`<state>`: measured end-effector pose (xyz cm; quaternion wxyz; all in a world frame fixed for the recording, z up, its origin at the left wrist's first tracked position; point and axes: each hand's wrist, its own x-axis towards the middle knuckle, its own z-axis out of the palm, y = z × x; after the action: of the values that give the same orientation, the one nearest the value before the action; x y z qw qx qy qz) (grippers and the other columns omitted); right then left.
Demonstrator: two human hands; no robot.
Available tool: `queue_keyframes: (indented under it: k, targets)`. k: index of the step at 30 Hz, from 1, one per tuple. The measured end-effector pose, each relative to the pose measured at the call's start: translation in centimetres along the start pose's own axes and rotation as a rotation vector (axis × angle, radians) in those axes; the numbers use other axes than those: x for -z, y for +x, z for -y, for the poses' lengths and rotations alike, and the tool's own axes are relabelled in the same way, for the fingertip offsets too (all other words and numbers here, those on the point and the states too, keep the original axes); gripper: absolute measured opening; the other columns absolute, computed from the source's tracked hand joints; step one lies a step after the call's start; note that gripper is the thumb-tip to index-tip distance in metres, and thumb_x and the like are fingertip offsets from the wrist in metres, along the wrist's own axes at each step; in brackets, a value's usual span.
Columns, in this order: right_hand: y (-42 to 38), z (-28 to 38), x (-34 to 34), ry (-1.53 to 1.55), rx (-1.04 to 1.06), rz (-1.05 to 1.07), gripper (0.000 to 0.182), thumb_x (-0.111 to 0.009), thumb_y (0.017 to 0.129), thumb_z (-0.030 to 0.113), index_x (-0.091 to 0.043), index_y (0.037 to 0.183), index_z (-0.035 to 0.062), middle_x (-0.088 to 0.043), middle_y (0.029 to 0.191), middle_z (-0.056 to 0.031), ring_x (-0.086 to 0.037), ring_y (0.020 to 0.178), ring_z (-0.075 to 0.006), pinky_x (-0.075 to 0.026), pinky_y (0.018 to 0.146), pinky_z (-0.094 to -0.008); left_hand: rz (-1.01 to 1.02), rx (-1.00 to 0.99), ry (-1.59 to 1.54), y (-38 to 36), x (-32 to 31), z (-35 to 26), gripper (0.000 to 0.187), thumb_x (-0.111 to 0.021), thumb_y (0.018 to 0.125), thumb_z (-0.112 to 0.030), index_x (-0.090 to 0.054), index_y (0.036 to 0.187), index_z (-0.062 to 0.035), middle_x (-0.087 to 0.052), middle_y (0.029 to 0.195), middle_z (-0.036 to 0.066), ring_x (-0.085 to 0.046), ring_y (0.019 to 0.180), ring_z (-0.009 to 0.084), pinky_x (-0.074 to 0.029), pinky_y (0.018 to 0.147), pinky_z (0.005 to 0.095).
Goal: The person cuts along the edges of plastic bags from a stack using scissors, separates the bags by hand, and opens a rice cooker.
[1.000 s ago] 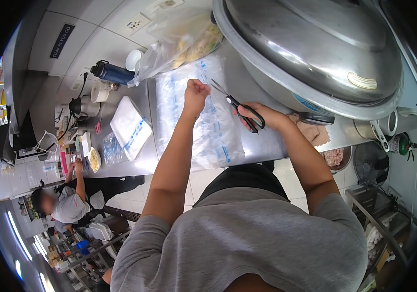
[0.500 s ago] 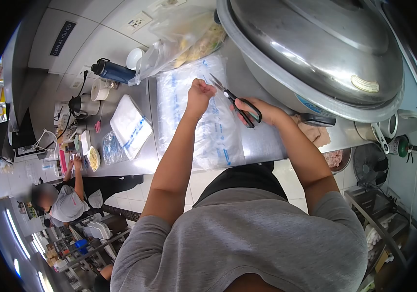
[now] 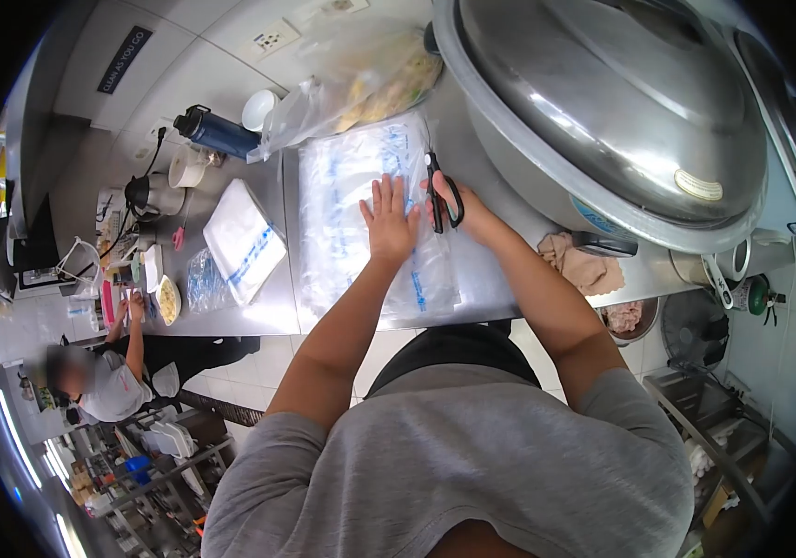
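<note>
My left hand (image 3: 390, 219) lies flat, fingers spread, on a stack of clear plastic bags with blue print (image 3: 331, 191). Just right of it, my right hand (image 3: 458, 209) is wrapped round the handles of black-handled scissors (image 3: 434, 197). The scissors' blades point away from me, over the stack's right edge. Behind the stack sits a filled clear plastic bag (image 3: 379, 84) with yellowish contents. A separate white folded stack with a blue stripe (image 3: 245, 242) lies to the left.
A big lidded metal pot (image 3: 603, 102) fills the back right. Beige cloth (image 3: 579, 265) and a bowl of pinkish food (image 3: 629, 316) are at right. A blue bottle (image 3: 221, 133) and white bowl (image 3: 259, 111) stand back left. A co-worker (image 3: 110, 377) works at far left.
My left hand has opened and come down flat on the plastic bags. My right hand has shifted slightly left with the scissors, whose blades now look closed together. The view has shifted slightly.
</note>
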<state>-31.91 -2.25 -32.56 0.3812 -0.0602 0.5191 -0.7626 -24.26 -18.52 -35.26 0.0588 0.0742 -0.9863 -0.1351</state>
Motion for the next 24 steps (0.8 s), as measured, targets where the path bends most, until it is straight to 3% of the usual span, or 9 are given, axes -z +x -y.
queue_keyframes:
  k: [4,11,14,15,18,20,24]
  targets:
    - [1.3,0.2,-1.0,-0.023,-0.05,-0.01,0.068,-0.046,0.09,0.068,-0.055,0.117,0.0056,-0.058,0.077,-0.0004,-0.058,0.067,-0.0107,-0.046,0.061,-0.0249,0.016,0.068,0.026,-0.1,0.1,-0.4,0.068,-0.046,0.095,-0.04,-0.026,0.15,-0.0052,-0.018,0.158,0.017,-0.01,0.147,0.0355,-0.003,0.114,0.0604]
    - [4.3,4.0,0.3,-0.115,0.047,-0.178,0.064,-0.054,0.088,0.066,-0.056,0.109,0.0057,-0.056,0.071,0.0013,-0.055,0.061,-0.0094,-0.045,0.057,-0.0239,0.057,0.073,0.064,-0.3,0.6,-0.8,0.076,-0.045,0.094,-0.051,-0.025,0.151,-0.0047,-0.015,0.159,0.017,-0.008,0.148,0.0347,-0.002,0.114,0.0609]
    - [6.0,5.2,0.8,-0.315,0.07,-0.241,0.058,-0.06,0.086,0.062,-0.058,0.104,0.0071,-0.055,0.067,0.0006,-0.054,0.056,-0.0089,-0.043,0.052,-0.0251,0.063,0.077,0.052,-0.2,0.7,-0.8,0.078,-0.045,0.094,-0.054,-0.025,0.151,-0.0047,-0.015,0.159,0.017,-0.007,0.148,0.0345,-0.002,0.114,0.0607]
    - [5.1,6.1,0.5,-0.469,0.07,-0.262,0.06,-0.064,0.083,0.06,-0.059,0.105,0.0037,-0.061,0.072,-0.0058,-0.06,0.064,-0.0176,-0.047,0.059,-0.0317,0.063,0.08,0.046,-0.2,0.7,-0.9,0.078,-0.044,0.094,-0.055,-0.025,0.151,-0.0047,-0.015,0.159,0.017,-0.007,0.148,0.0345,-0.001,0.114,0.0606]
    - [1.2,5.6,-0.9,-0.907,0.144,-0.449,0.065,-0.066,0.081,0.059,-0.059,0.104,-0.0008,-0.066,0.082,-0.0157,-0.064,0.077,-0.0311,-0.049,0.069,-0.0396,0.045,0.074,-0.029,-0.1,0.9,-0.7,0.079,-0.05,0.092,-0.053,-0.026,0.15,-0.004,-0.015,0.158,0.019,-0.006,0.148,0.0352,-0.002,0.113,0.0621]
    - [-2.0,4.6,-1.2,-0.973,0.049,-0.497,0.064,-0.068,0.08,0.056,-0.059,0.103,-0.0031,-0.066,0.092,-0.0238,-0.063,0.089,-0.0409,-0.048,0.078,-0.0436,-0.014,0.081,-0.111,0.2,2.4,0.0,0.079,-0.052,0.092,-0.051,-0.027,0.15,-0.004,-0.015,0.158,0.02,-0.006,0.148,0.036,-0.002,0.113,0.0624]
    - [-7.6,2.3,-1.9,-1.166,0.051,-0.616,0.055,-0.072,0.081,0.045,-0.06,0.109,-0.0004,-0.066,0.093,-0.0239,-0.064,0.088,-0.04,-0.049,0.078,-0.0423,-0.185,0.181,-0.227,-0.6,5.9,5.0,0.077,-0.055,0.092,-0.048,-0.029,0.149,-0.0031,-0.013,0.159,0.02,-0.003,0.148,0.0367,0.0,0.113,0.0632]
